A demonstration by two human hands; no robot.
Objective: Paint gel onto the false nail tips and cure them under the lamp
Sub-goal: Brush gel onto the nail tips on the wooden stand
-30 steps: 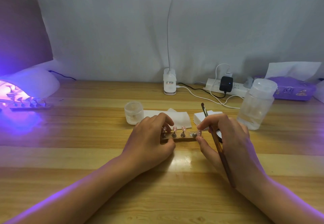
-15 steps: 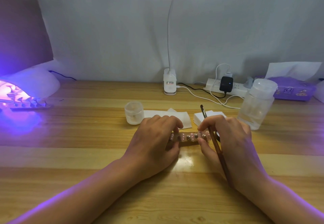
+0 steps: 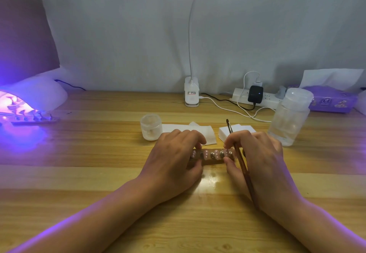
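Note:
A brown strip holder (image 3: 213, 161) with several pink nail tips (image 3: 215, 153) on metal pegs lies tipped on the wooden desk at centre. My left hand (image 3: 174, 159) grips its left end between fingers and thumb. My right hand (image 3: 259, 159) pinches its right end and also holds a brown brush (image 3: 240, 163), bristles pointing away from me. A small gel jar (image 3: 151, 127) stands behind the left hand. At far left the curing lamp (image 3: 33, 98) glows violet over a second strip of tips (image 3: 33, 118).
White wipes (image 3: 200, 132) and a white pad stack (image 3: 237, 130) lie behind the hands. A clear pump bottle (image 3: 289, 117) stands at right, a purple tissue box (image 3: 332, 99) beyond it. A desk lamp base (image 3: 191, 94), power strip (image 3: 257, 96) and cables line the back edge.
The strip has been rolled from upright pegs toward me, so the tips now face up at the camera. Both hands kept their hold on its ends and shifted slightly.

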